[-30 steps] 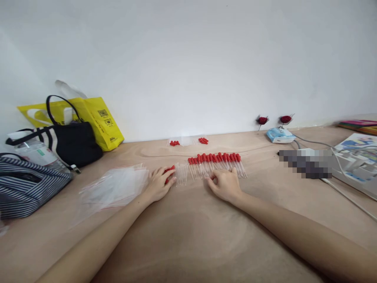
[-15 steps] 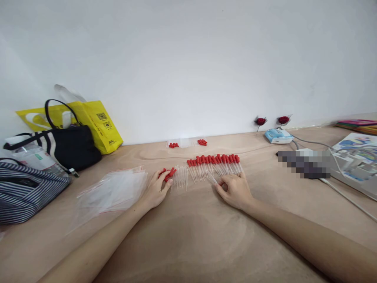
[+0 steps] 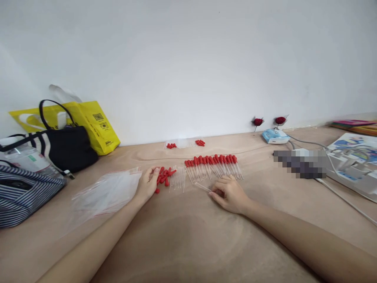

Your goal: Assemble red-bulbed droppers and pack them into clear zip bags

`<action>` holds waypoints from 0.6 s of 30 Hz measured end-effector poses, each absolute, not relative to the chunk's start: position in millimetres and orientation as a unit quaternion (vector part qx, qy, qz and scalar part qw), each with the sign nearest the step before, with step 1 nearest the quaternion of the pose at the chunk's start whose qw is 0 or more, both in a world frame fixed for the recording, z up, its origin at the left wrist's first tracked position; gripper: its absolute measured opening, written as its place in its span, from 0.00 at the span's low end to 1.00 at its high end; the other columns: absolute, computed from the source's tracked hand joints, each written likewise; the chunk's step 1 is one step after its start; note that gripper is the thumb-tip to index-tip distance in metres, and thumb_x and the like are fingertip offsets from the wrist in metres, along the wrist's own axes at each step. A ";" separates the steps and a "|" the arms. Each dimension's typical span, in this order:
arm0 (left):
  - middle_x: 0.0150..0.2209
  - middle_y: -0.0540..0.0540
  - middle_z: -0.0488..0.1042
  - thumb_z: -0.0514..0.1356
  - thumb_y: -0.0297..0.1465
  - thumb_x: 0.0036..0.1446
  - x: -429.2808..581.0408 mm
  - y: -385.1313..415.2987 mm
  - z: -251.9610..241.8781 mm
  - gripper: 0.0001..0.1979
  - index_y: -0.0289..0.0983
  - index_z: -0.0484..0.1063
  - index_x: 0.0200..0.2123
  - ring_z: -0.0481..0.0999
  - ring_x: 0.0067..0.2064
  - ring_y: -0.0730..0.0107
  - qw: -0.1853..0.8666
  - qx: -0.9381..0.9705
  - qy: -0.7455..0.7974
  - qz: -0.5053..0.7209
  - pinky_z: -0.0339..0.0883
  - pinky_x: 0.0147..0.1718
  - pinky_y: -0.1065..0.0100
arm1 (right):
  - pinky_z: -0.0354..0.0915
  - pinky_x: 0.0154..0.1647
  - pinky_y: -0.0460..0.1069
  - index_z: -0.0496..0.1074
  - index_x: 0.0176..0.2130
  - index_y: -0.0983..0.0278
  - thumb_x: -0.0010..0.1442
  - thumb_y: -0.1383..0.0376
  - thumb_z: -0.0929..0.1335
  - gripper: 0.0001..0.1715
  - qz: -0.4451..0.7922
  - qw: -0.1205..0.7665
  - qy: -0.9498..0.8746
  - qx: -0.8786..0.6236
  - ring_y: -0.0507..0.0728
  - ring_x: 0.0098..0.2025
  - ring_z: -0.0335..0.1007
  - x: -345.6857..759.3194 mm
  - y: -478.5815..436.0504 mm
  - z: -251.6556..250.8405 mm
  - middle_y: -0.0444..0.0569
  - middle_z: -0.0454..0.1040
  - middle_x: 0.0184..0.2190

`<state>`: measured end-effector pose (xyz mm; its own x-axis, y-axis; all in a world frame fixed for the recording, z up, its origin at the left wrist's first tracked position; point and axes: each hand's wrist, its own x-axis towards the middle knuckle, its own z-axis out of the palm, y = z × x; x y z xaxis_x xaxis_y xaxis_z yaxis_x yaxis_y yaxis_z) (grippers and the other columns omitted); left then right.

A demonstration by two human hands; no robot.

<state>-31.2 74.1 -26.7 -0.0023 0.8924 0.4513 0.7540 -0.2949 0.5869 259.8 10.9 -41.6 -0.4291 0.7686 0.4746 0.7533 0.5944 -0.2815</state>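
Note:
My right hand pinches one clear glass dropper tube, which points left and a little away from me, just above or on the table. Beyond it lies a row of droppers with red rubber bulbs fitted on their far ends. My left hand is closed, its fingers curled at the left edge of a pile of loose red rubber bulbs; what sits between its fingertips is hidden. Between the pile and the finished-looking droppers, several bare glass tubes lie side by side.
Clear zip bags lie left of my left hand. Against the wall is a clear bag with red bulbs at both ends. A striped bag, black bag and yellow bag stand left. At right are a tissue pack and cables.
My left hand has drawn back left from over the red bulbs, uncovering more of the pile. My right hand has moved slightly left and nearer, and its glass tube now lies flatter, pointing left.

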 end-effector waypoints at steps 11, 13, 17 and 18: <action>0.33 0.45 0.72 0.58 0.36 0.47 -9.9 95.2 -11.3 0.09 0.38 0.74 0.28 0.70 0.37 0.60 0.004 0.798 0.552 0.243 0.63 0.38 0.60 | 0.57 0.35 0.50 0.75 0.32 0.60 0.56 0.58 0.65 0.11 0.042 0.319 -0.856 -0.406 0.54 0.32 0.62 264.0 18.2 -48.7 0.47 0.69 0.26; 0.31 0.45 0.71 0.58 0.34 0.46 -6.7 97.8 -13.0 0.06 0.38 0.73 0.25 0.70 0.35 0.60 -0.005 0.797 0.551 0.248 0.63 0.36 0.60 | 0.58 0.35 0.50 0.75 0.34 0.60 0.55 0.58 0.65 0.11 0.042 0.317 -0.855 -0.407 0.54 0.33 0.62 263.8 18.4 -48.3 0.47 0.68 0.27; 0.32 0.45 0.71 0.56 0.31 0.50 0.7 85.1 -10.3 0.05 0.37 0.70 0.27 0.69 0.38 0.60 -0.036 0.783 0.548 0.293 0.62 0.40 0.58 | 0.58 0.35 0.50 0.75 0.37 0.59 0.55 0.59 0.66 0.11 0.033 0.317 -0.857 -0.405 0.54 0.33 0.62 263.2 19.5 -49.4 0.47 0.68 0.28; 0.32 0.45 0.71 0.55 0.31 0.51 4.1 77.4 -9.4 0.06 0.36 0.70 0.29 0.68 0.39 0.61 -0.038 0.785 0.536 0.310 0.61 0.41 0.59 | 0.58 0.36 0.50 0.75 0.37 0.59 0.55 0.60 0.66 0.11 0.033 0.317 -0.859 -0.402 0.54 0.33 0.62 263.0 19.9 -49.9 0.47 0.68 0.29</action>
